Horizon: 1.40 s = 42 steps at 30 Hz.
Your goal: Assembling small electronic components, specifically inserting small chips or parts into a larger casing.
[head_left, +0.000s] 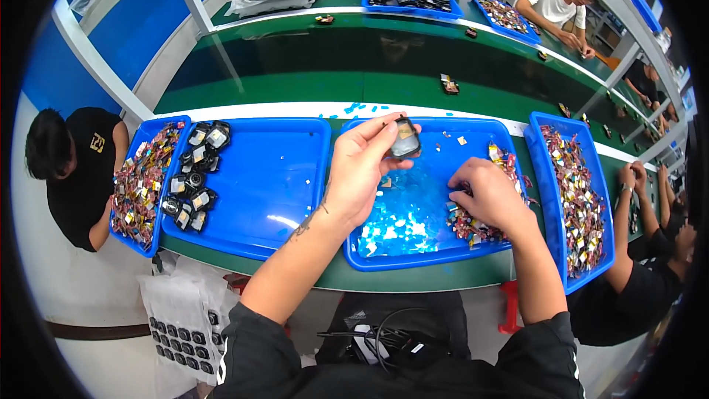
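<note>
Above the tray (430, 170), toward eleven o'clock, the case (404, 142) is pinched at its edges by the left hand (362, 164). Probably it is light, stiff and smooth, best held by the rim. At three o'clock, the right hand (485, 193) is curled over parts (471, 232); its grip cannot be told.

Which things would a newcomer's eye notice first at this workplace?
Probably the glittering blue pieces in the wide tray under the right hand. Next, the black-framed square part in the left hand, and the colourful small components heaped in the long tray at the right.
</note>
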Available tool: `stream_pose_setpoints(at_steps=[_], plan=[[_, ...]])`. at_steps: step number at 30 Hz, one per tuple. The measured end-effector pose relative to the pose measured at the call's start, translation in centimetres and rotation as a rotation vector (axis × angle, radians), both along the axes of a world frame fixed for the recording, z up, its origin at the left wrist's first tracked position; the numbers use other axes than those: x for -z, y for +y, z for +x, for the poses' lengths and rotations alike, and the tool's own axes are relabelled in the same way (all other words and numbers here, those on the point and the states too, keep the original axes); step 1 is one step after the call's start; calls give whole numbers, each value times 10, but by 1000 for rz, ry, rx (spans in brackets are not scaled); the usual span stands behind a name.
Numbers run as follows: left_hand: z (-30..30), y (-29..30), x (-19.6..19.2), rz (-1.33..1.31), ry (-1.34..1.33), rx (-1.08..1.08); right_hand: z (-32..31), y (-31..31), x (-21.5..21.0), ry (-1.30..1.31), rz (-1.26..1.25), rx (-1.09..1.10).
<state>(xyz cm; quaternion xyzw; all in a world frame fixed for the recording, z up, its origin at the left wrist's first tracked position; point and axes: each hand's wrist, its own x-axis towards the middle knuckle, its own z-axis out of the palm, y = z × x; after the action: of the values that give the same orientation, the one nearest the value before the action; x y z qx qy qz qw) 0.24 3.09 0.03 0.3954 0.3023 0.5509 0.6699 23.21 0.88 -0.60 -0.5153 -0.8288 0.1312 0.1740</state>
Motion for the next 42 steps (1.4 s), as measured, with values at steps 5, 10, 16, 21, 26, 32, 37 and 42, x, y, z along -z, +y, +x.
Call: stream_pose_setpoints(at_steps=[5,10,16,21,26,32,37,42], plan=[[0,-13,-1,-21,101,37,-7,-5,3,172,125,94],[8,-24,-2,649,804,-225,-1,-21,-6,1227,-443,288],[20,-27,13,1175,939,-245,-18,-33,-11,1263,-618,250],[21,-30,10,977,805,-162,-11,-34,-7,1220,-752,162],[20,-27,27,139,443,163,-17,-43,-12,935,-557,125],[26,-34,34,153,389,168,-31,-57,-1,845,-141,207],[28,-38,29,237,354,121,-31,-58,-4,999,-235,223],[27,-44,21,407,604,29,-15,-49,-3,1078,-382,75]])
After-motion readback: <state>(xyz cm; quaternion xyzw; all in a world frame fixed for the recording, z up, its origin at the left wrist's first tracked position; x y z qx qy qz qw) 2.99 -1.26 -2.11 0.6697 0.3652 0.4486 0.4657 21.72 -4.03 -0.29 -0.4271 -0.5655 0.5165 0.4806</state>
